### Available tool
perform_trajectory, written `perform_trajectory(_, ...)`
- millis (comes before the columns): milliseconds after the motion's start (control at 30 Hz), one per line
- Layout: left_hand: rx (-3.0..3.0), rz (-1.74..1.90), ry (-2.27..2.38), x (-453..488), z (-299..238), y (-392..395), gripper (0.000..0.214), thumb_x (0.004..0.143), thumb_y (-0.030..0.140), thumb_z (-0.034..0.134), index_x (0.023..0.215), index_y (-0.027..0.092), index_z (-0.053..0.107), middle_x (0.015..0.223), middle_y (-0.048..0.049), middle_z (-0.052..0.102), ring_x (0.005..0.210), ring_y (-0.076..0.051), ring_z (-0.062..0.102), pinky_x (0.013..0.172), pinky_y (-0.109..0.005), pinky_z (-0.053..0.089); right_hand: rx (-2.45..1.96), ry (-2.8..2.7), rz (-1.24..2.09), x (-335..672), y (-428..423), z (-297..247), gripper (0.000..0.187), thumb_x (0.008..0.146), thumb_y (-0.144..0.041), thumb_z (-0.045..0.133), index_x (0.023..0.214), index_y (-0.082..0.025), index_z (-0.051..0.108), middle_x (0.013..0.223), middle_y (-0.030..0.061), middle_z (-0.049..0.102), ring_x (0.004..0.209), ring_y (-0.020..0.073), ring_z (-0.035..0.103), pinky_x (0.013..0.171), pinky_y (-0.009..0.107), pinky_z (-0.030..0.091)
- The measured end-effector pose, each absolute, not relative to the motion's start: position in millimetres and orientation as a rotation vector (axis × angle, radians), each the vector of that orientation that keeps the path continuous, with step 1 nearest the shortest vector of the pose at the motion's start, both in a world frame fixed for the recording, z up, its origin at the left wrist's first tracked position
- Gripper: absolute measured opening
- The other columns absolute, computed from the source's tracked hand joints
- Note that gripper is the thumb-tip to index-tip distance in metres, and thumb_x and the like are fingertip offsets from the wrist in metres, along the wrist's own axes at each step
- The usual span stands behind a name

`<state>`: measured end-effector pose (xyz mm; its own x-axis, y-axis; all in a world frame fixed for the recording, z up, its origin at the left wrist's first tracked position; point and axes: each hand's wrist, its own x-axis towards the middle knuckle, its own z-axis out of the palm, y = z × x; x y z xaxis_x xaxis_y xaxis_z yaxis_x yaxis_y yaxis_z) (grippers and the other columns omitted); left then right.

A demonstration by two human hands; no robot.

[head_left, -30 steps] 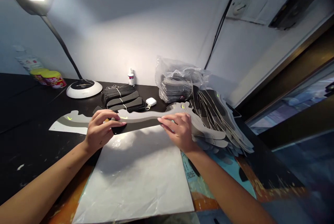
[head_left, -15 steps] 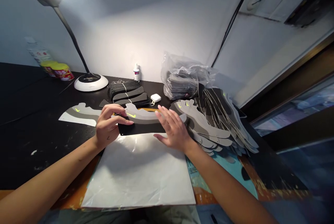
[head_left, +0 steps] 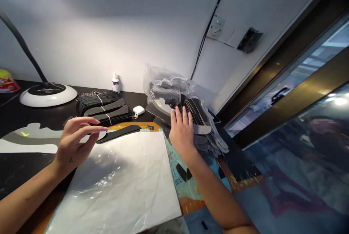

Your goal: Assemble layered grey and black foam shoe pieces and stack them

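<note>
My left hand (head_left: 77, 141) hovers over the left back corner of a white sheet (head_left: 131, 176), fingers apart and nothing between them. Beside it, a grey shoe upper piece (head_left: 32, 136) with a yellow-green swoosh lies on the black table. Fingers outstretched, my right hand (head_left: 182, 130) rests over the pile at the right. A grey and black shoe upper piece (head_left: 163, 107) with a swoosh lies under or against those fingers; its far part is hidden. A dark curved strip (head_left: 120, 133) lies at the sheet's back edge.
Tied bundles of dark pieces (head_left: 105, 108) lie at the back, near a white case (head_left: 139, 110) and a small bottle (head_left: 115, 83). A plastic bag of pieces (head_left: 169, 83) stands by the wall. More tied uppers (head_left: 203, 114) lie right. The lamp base (head_left: 49, 95) stands left.
The view has swung right. The shoe upper piece between both hands has left my left hand and is now over the right pile, where my right hand has moved.
</note>
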<state>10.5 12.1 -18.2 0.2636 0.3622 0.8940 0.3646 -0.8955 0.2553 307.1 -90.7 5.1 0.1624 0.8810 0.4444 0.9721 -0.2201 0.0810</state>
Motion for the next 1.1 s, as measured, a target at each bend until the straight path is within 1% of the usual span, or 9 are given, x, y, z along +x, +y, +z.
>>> perform_trajectory(33, -2.514, -1.755, -0.743, 9, -18, 12, 0.014, 0.092, 0.025, 0.059, 0.087, 0.03, 0.071, 0.096, -0.0039, 0.061, 0.089, -0.025, 0.06, 0.083, -0.044, 0.048, -2.358, -1.777, -0.489, 311, -88, 0, 0.058, 0.1, -0.028, 0.046, 0.151, -0.002, 0.041, 0.159, 0.0211, 0.033, 0.15, 0.0401, 0.026, 0.122, 0.058, 0.019)
perform_trajectory(133, -2.531, -1.793, -0.814, 8, -15, 11, 0.017, 0.094, 0.025, 0.056, 0.084, 0.028, 0.069, 0.093, -0.004, 0.059, 0.087, -0.023, 0.059, 0.077, -0.04, 0.048, -2.637, -1.728, -0.218, 315, -79, -19, 0.088, 0.092, -0.057, 0.057, 0.15, 0.005, 0.037, 0.158, 0.0293, 0.029, 0.148, 0.0445, 0.028, 0.121, 0.056, 0.019)
perform_trajectory(233, -2.559, -1.785, -0.889, 9, -13, 9, 0.018, 0.094, 0.023, 0.054, 0.083, 0.025, 0.068, 0.093, -0.0046, 0.057, 0.087, -0.021, 0.057, 0.07, -0.036, 0.048, -2.574, -1.74, -0.328, 311, -75, -27, 0.093, 0.093, -0.065, 0.05, 0.155, 0.0, 0.029, 0.162, 0.0273, 0.018, 0.152, 0.0415, 0.02, 0.122, 0.055, 0.015)
perform_trajectory(367, -2.612, -1.576, -1.056, 7, -13, 18, 0.022, 0.095, 0.03, 0.051, 0.087, 0.022, 0.07, 0.095, -0.0067, 0.061, 0.094, -0.024, 0.059, 0.086, -0.042, 0.048, -2.442, -1.894, -0.354, 304, -77, -31, 0.082, 0.098, -0.062, 0.042, 0.156, -0.004, 0.031, 0.163, 0.0225, 0.02, 0.153, 0.0345, 0.019, 0.123, 0.051, 0.012)
perform_trajectory(467, -2.765, -1.244, -1.22, 0, -19, 32, 0.031, 0.093, 0.041, 0.05, 0.1, 0.02, 0.071, 0.104, -0.009, 0.065, 0.101, -0.027, 0.06, 0.091, -0.045, 0.047, -2.468, -1.933, -0.234, 303, -77, -38, 0.083, 0.097, -0.061, 0.044, 0.153, 0.0, 0.036, 0.161, 0.0244, 0.027, 0.151, 0.0349, 0.025, 0.123, 0.05, 0.016)
perform_trajectory(600, -2.886, -0.768, -1.103, -10, -30, 44, 0.039, 0.086, 0.05, 0.058, 0.111, 0.023, 0.072, 0.118, -0.0091, 0.067, 0.114, -0.031, 0.057, 0.101, -0.048, 0.042, -2.238, -1.906, -0.405, 303, -73, -46, 0.08, 0.096, -0.057, 0.051, 0.151, -0.002, 0.039, 0.162, 0.0249, 0.025, 0.15, 0.037, 0.026, 0.121, 0.054, 0.02)
perform_trajectory(733, -2.825, -0.577, -1.02, -13, -30, 42, 0.039, 0.09, 0.05, 0.055, 0.106, 0.021, 0.075, 0.113, -0.0114, 0.07, 0.108, -0.031, 0.06, 0.094, -0.045, 0.046, -2.107, -1.948, -0.417, 300, -72, -49, 0.072, 0.092, -0.05, 0.061, 0.148, -0.006, 0.046, 0.159, 0.0227, 0.034, 0.147, 0.0376, 0.033, 0.119, 0.055, 0.023)
perform_trajectory(900, -2.838, -0.543, -1.074, -9, -22, 36, 0.033, 0.094, 0.044, 0.054, 0.101, 0.02, 0.076, 0.102, -0.0095, 0.074, 0.098, -0.027, 0.063, 0.085, -0.04, 0.047, -1.999, -1.996, -0.397, 296, -73, -53, 0.061, 0.093, -0.039, 0.061, 0.145, -0.011, 0.05, 0.156, 0.0203, 0.04, 0.144, 0.0349, 0.038, 0.118, 0.054, 0.026)
perform_trajectory(1100, -2.795, -0.87, -1.213, -2, -14, 26, 0.033, 0.1, 0.038, 0.048, 0.107, 0.016, 0.072, 0.102, -0.0108, 0.075, 0.096, -0.026, 0.067, 0.085, -0.039, 0.049, -1.887, -1.973, -0.305, 296, -69, -56, 0.048, 0.093, -0.029, 0.057, 0.139, -0.014, 0.056, 0.148, 0.0167, 0.051, 0.136, 0.0304, 0.047, 0.117, 0.051, 0.032)
